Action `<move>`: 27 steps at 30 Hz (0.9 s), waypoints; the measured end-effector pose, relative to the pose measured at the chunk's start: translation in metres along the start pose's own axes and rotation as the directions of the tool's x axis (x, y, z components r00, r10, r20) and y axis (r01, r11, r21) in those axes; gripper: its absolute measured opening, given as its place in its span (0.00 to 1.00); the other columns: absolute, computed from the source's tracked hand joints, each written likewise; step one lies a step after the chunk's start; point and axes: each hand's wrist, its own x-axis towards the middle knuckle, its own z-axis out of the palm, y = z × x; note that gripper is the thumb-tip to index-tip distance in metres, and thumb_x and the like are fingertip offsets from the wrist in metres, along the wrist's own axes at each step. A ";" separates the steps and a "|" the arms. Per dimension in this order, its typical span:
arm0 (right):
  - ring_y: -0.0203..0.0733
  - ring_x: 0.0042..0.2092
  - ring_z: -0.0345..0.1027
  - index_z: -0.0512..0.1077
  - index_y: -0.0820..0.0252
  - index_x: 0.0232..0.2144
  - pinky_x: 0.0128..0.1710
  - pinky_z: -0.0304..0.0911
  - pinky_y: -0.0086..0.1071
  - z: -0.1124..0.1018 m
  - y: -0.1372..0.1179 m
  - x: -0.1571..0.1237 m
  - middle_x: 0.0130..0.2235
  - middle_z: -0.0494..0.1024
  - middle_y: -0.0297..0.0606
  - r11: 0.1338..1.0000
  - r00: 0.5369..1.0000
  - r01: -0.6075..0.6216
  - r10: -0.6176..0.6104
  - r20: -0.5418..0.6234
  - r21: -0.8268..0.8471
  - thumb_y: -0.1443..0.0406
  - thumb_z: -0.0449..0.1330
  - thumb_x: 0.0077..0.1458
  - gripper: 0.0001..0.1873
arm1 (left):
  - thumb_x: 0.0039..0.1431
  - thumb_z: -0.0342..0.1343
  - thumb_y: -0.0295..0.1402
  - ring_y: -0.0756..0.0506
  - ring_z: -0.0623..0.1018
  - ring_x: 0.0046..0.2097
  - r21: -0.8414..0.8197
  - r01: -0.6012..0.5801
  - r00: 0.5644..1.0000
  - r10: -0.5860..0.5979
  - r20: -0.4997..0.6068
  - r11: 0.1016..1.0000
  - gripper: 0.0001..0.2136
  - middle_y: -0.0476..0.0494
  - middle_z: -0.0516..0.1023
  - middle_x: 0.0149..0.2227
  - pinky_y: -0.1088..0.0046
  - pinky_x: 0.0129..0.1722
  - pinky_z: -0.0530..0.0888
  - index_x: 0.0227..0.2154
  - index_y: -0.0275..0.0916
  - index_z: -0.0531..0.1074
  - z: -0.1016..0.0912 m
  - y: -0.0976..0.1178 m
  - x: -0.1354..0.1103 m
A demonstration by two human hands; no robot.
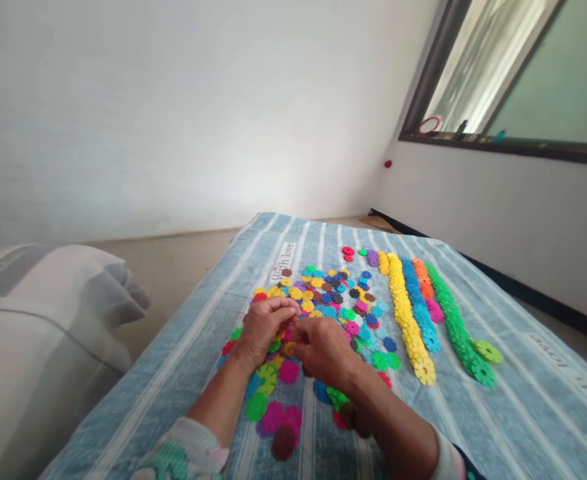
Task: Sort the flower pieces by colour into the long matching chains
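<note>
From the head view, I see the left hand (266, 331) curled, thumb and fingers narrowly apart, over the loose pile of coloured discs (326, 298) on the striped cloth (198, 340). The right hand (326, 351), just beside it, has bent fingers; I can't tell whether either grips a disc.

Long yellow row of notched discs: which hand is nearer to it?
Right. The right hand is left of the yellow row, over the mixed loose discs; the left hand is farther left, also over the loose discs.

Apparently a home: striped cloth (188, 353), pale curtain (488, 53) at the window (548, 87), white wall (173, 120).
</note>
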 end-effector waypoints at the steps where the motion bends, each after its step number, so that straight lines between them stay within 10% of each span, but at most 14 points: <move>1: 0.33 0.26 0.63 0.71 0.59 0.22 0.24 0.49 0.26 -0.008 0.006 0.002 0.22 0.72 0.29 1.000 1.000 -0.011 0.011 -0.023 -0.007 0.70 0.60 0.47 0.05 | 0.42 0.61 0.32 0.47 0.77 0.28 0.002 0.015 1.000 -0.015 -0.004 1.000 0.05 0.49 0.78 0.24 0.75 0.28 0.72 0.25 0.39 0.78 -0.001 0.000 0.001; 13: 0.41 0.35 0.70 0.76 0.60 0.30 0.31 0.58 0.29 -0.129 0.177 0.081 0.31 0.76 0.37 0.863 0.922 -0.368 0.292 -0.252 -0.347 0.67 0.62 0.49 0.04 | 0.42 0.61 0.35 0.48 0.77 0.28 0.045 0.080 0.996 -0.078 -0.046 0.996 0.10 0.46 0.80 0.27 0.75 0.28 0.72 0.28 0.35 0.77 0.003 0.009 -0.004; 27: 0.43 0.44 0.69 0.69 0.61 0.46 0.42 0.68 0.39 -0.133 0.245 0.126 0.47 0.72 0.40 0.784 0.888 -0.417 0.459 -0.023 -0.460 0.61 0.57 0.60 0.14 | 0.42 0.60 0.36 0.48 0.78 0.29 0.155 0.099 0.995 -0.093 -0.046 0.983 0.10 0.47 0.80 0.26 0.74 0.30 0.73 0.28 0.36 0.77 0.003 0.011 -0.005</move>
